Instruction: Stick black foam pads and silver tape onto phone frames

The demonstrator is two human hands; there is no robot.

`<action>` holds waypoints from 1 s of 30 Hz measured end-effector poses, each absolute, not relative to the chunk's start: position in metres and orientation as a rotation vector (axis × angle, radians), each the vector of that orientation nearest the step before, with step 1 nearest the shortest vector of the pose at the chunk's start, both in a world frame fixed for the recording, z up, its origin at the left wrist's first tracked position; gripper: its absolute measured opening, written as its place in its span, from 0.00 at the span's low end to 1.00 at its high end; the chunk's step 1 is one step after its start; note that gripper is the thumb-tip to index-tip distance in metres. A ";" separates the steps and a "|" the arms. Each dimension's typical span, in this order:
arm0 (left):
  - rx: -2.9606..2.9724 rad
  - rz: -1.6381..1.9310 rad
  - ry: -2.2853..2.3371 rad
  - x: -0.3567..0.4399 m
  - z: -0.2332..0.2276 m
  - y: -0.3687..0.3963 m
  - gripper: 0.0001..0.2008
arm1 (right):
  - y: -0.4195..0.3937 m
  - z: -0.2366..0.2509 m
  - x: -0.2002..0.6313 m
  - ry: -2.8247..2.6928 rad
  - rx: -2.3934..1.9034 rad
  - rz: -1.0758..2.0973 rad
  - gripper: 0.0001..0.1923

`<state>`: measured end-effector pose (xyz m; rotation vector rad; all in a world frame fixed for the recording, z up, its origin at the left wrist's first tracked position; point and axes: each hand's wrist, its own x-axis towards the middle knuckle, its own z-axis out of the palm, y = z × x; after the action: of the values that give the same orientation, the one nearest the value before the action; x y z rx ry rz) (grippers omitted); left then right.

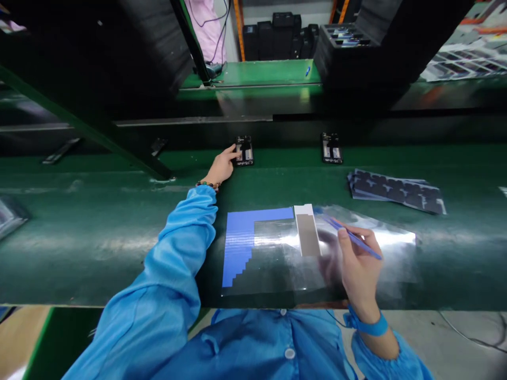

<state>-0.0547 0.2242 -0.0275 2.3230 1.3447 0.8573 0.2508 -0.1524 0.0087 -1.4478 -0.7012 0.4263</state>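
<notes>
My left hand [222, 164] reaches to the back of the green bench. Its fingers are stretched out and touch the left side of an opened phone [244, 151] with its inner parts showing; no grip around it shows. My right hand [359, 261] is closed around blue tweezers [354, 240], their tips pointing left over a clear film. Beneath lies a clear sheet with blue stepped strips [240, 237]. On this sheet, left of the tweezers, is a grey-brown rectangular piece with a white border [309, 235].
Another opened phone [331, 148] lies farther right at the back. Black die-cut sheets [396, 191] are stacked on the right. A slanted green post [99, 132] stands on the left. Black trays [348, 58] sit on the raised shelf [269, 74].
</notes>
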 end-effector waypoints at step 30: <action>2.428 0.515 1.648 -0.082 -0.016 0.169 0.17 | -0.019 -0.012 0.232 -0.955 -1.196 0.976 0.28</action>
<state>-0.0825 0.1687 -0.0156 2.4277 1.6478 0.5151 0.2318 -0.0192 -0.0118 -1.1958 -0.9552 0.9763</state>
